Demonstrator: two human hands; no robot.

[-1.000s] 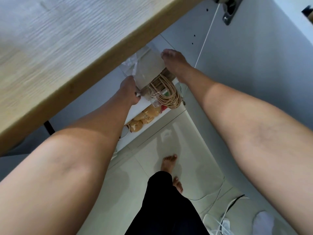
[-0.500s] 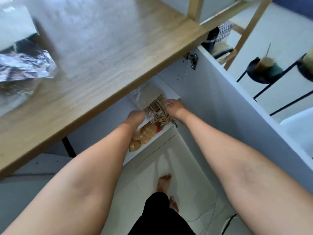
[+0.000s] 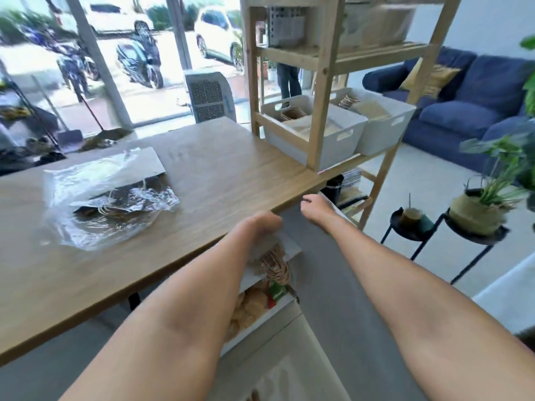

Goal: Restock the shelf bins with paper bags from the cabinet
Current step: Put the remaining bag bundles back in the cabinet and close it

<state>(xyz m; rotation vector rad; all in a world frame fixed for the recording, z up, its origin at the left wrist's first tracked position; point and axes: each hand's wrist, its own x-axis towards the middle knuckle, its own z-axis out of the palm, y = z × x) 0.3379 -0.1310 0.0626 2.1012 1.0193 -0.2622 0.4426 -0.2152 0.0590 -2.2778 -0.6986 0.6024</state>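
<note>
My left hand [image 3: 262,224] grips a bundle of brown paper bags [image 3: 265,250] just below the table edge; their twine handles [image 3: 276,269] hang down in front of the white cabinet shelf [image 3: 293,250]. Apart from the bundle, my right hand [image 3: 314,206] hovers by the top of the grey cabinet door [image 3: 321,273], fingers loosely curled, with nothing seen in it. Two white bins [image 3: 344,134] [image 3: 389,127] stand on the wooden shelf unit [image 3: 318,91], each with paper bags inside.
The wooden table [image 3: 220,169] carries crumpled clear plastic wrap [image 3: 107,198] over dark bags. Packets of food [image 3: 249,308] lie on the lower cabinet shelf. Black plant stands [image 3: 474,235] and a blue sofa [image 3: 463,111] are to the right.
The view has swung up from the cabinet to the table and shelf unit. My left hand has lifted the bundle to the table edge. My right hand has left the bundle and risen.
</note>
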